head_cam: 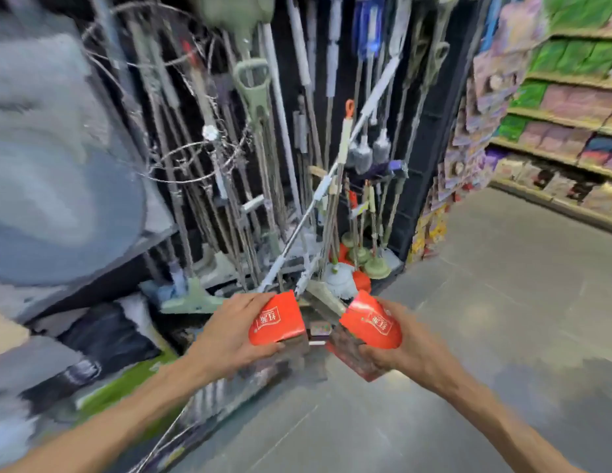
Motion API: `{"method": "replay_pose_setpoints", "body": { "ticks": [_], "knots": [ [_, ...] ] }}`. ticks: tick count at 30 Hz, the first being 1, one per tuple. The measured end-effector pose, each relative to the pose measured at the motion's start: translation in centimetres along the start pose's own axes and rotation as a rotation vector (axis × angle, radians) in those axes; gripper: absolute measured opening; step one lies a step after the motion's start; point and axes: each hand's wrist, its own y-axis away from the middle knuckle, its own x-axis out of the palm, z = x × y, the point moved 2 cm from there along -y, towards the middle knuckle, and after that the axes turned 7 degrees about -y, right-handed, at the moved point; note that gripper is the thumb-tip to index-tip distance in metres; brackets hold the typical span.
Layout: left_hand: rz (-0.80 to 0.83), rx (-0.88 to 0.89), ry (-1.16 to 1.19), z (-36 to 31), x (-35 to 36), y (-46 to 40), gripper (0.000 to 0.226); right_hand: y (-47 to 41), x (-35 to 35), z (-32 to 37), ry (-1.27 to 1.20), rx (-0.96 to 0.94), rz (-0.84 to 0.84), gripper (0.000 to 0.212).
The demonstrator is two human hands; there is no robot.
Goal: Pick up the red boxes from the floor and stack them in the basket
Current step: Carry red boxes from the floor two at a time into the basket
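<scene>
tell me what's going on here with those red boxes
A person stands in a shop aisle facing a rack of mops and brooms. The left hand holds one red box and the right hand holds another red box, both lifted off the floor. No basket is clearly in view.

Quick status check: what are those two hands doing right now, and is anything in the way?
Left hand grips one red printed box. Right hand grips another red printed box. Basket not identifiable; frame blurred. Nothing between the boxes.

mop rack [297,165] blocking ahead, open floor [502,302] right
</scene>
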Motion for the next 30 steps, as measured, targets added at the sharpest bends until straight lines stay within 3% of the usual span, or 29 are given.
{"method": "replay_pose_setpoints", "body": {
  "ticks": [5, 9, 13, 19, 26, 30],
  "knots": [
    [-0.107, -0.280, -0.102, 1.4, -9.6, 9.3, 0.091, -3.6, 4.7, 10.2, 0.071, -0.254, 0.273, 0.088],
    [-0.135, -0.532, -0.170, 1.8, -15.8, 20.1, 0.094, -3.6, 10.6, 19.4, 0.074, -0.437, 0.466, 0.071],
    [-0.191, -0.757, -0.230, 1.4, -21.0, 33.3, 0.092, -1.5, 18.3, 28.7, 0.105, -0.613, 0.672, 0.084],
    [-0.284, -1.134, -0.324, -2.1, -27.4, 53.6, 0.091, 7.3, 31.7, 41.9, 0.112, -0.779, 0.950, 0.086],
    [-0.337, -1.458, -0.376, -6.2, -32.4, 76.3, 0.090, 22.8, 47.8, 56.1, 0.109, -0.966, 1.226, 0.084],
    [-0.366, -1.606, -0.411, -8.6, -34.8, 88.1, 0.103, 32.0, 56.5, 62.6, 0.121, -1.067, 1.339, 0.096]
  ]
}}
